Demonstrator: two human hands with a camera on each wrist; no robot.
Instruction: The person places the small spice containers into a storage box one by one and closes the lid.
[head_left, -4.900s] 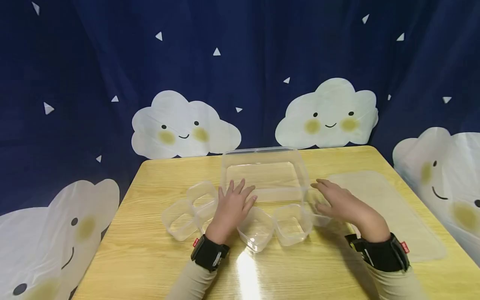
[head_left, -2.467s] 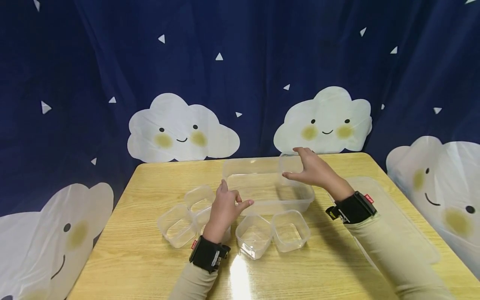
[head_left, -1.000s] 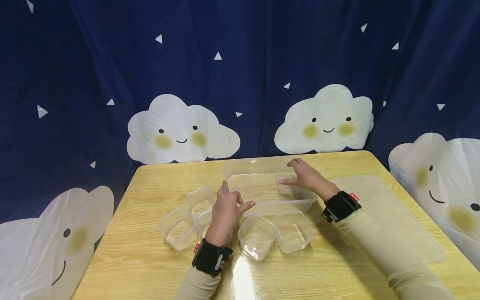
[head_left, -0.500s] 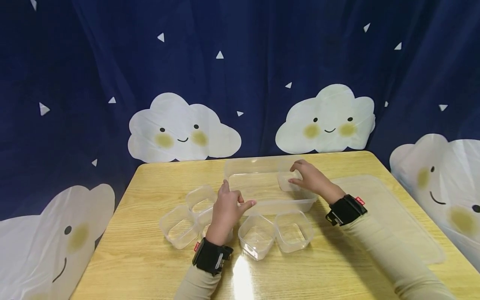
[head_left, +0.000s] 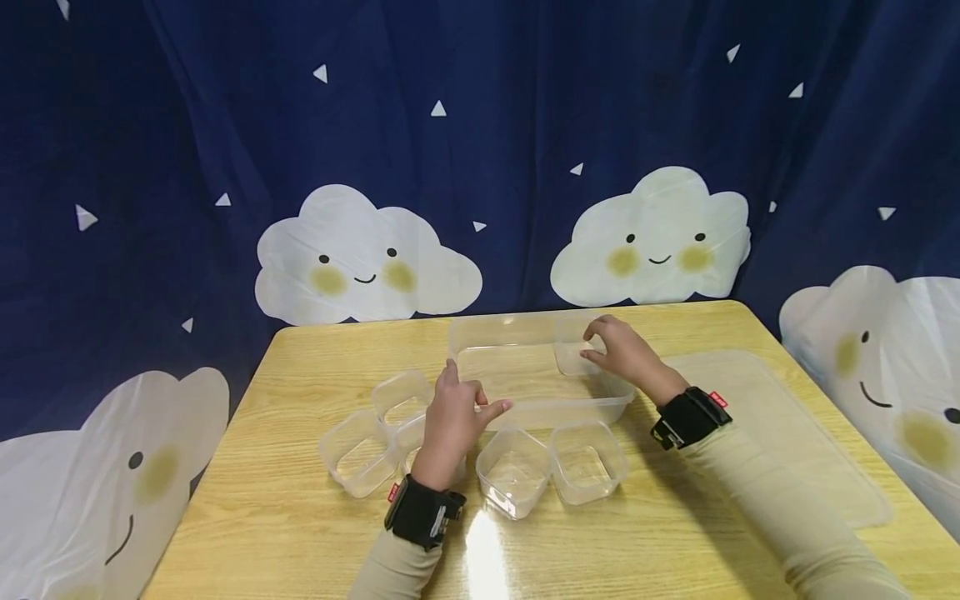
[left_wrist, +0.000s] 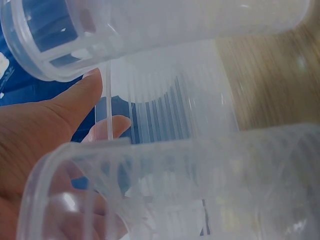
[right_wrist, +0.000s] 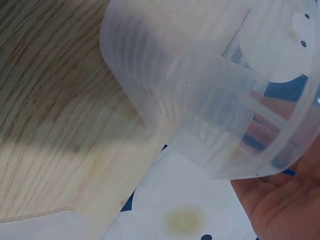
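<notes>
Curled at thumb and fingers, my right hand (head_left: 621, 354) pinches the side of a small, clear, round-cornered plastic tub (head_left: 570, 358), held just left of those fingertips, inside the right end of a large, clear, rectangular plastic box (head_left: 558, 412). At the box's near corner, my left hand (head_left: 453, 425) grips the rim, its thumb along the front edge.

Should that left hold slacken, I judge, the light box could skid under a push and shunt the loose clear tub (head_left: 588, 467) standing nearer me, below my right hand. Fingers wedged against the box wall could tilt the smaller tub or jam it; whether it sits flat, I cannot tell.

Ahead of my left hand, the box looks low, wide and hazy-walled, yellow wood grain showing through its floor. Beside my right thumb, the held tub is faintly milky, its outline nearly lost against the box.
</notes>
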